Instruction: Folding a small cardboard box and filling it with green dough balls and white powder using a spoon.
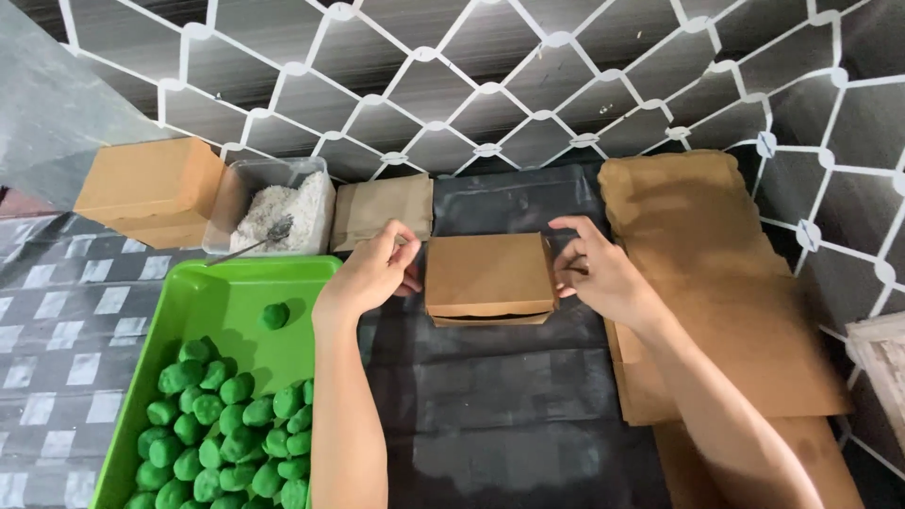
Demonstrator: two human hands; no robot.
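A: What step is judged to be in hand?

B: A small brown cardboard box (pixel 487 276) is being closed or squared up, it seems. It is set on the dark mat (pixel 500 415) in the middle of the scene, between the two hands, with its lid down but a thin gap showing along the front edge.

A: How is it held?

B: The left hand (pixel 370 273) is placed at the box's left side, fingers curled and pinched together near the upper corner. The right hand (pixel 601 273) is set at the right side, fingers spread narrowly with the tips touching the edge. The box is not lifted by either hand; it is steadied from both sides (whether a flap is pinched cannot be told).

A: And the arms?

B: Both forearms are extended forward from the bottom of the view, the left nearly straight up the frame, the right angled in from the lower right.

A: What is called for next?

B: Probably, even pressure on the lid so the front gap is shut.

A: What is nearby?

B: A green tray (pixel 222 302) of green balls (pixel 231 424) is seen at the left, a clear tub of white shreds (pixel 278 207) with a spoon behind it, another closed box (pixel 151 188) at far left, and flat cardboard blanks (pixel 716 283) at the right.
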